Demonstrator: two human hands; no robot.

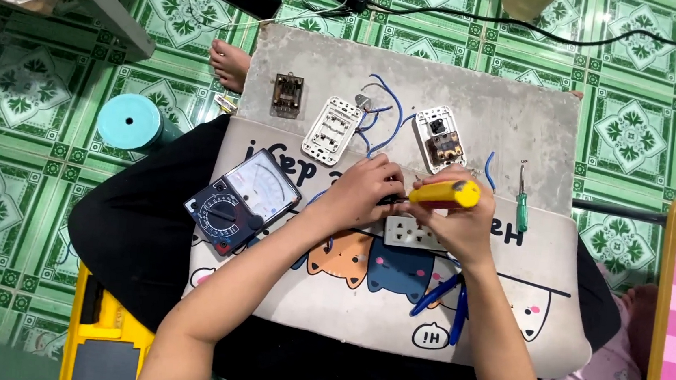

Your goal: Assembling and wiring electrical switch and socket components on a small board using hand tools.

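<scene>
On the lap board, near its middle, a white socket plate lies under my hands. My right hand grips a yellow screwdriver; my left hand pinches its tip. A meter sits at the left edge, a green screwdriver by the right edge.

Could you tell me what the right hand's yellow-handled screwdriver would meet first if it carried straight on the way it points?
The right hand aims the yellow-handled screwdriver leftward; its dark shaft runs straight into the left hand, whose fingers pinch something small there. Depth is unclear.
</scene>
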